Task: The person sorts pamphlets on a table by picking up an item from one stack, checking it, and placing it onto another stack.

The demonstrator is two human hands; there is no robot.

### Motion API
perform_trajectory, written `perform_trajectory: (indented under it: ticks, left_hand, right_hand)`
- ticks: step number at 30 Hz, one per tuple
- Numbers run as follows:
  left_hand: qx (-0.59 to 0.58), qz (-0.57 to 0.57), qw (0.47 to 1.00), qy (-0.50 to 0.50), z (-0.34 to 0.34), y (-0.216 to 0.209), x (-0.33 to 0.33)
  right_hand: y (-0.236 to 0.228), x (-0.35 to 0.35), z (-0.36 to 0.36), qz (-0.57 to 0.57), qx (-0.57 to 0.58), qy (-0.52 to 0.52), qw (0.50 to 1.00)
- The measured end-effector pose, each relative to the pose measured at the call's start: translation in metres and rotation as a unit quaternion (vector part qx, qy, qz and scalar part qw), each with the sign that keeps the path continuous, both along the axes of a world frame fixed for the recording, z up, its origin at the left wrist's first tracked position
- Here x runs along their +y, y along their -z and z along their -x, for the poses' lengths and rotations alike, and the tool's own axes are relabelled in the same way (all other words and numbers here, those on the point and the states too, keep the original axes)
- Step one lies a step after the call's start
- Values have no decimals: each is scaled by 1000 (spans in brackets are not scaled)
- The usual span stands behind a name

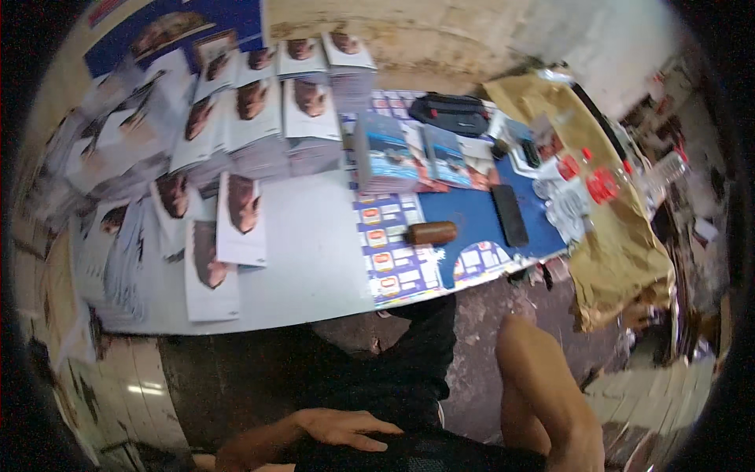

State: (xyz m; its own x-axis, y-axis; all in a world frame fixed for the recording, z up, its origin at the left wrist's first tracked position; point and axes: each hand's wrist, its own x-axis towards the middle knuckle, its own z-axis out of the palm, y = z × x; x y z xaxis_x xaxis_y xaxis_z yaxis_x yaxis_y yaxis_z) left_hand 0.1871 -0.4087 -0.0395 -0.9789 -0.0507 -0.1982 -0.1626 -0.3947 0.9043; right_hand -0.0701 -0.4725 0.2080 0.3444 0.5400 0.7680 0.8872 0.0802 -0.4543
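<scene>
My left hand lies over dark clothing at the lower edge, fingers stretched out, holding nothing that I can see. A bare bent limb rises at the lower right; whether it is an arm or a leg I cannot tell, and my right hand does not show. Beyond a gap stands a table, out of reach of the visible hand. On its left part, white booklets with a brown picture lie loose, such as the front booklet and an overlapping booklet. Tall booklet stacks stand behind them.
A blue-covered stack, a brown roll-shaped thing, a black oblong and a dark waist bag occupy the table's right part. Plastic bottles with red parts stand near brown paper hanging over the right edge.
</scene>
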Motion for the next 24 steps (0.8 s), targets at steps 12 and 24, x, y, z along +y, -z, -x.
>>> perform_trajectory:
  ticks: [12, 24]
  left_hand:
    - [-50, 33, 998, 22, 7, -6, -24]
    - [137, 43, 965, -220, 11, -48, -19]
  right_hand:
    - [138, -127, 14, -215, 177, 823, 496]
    - [247, -189, 139, -230, 31, 949, 215]
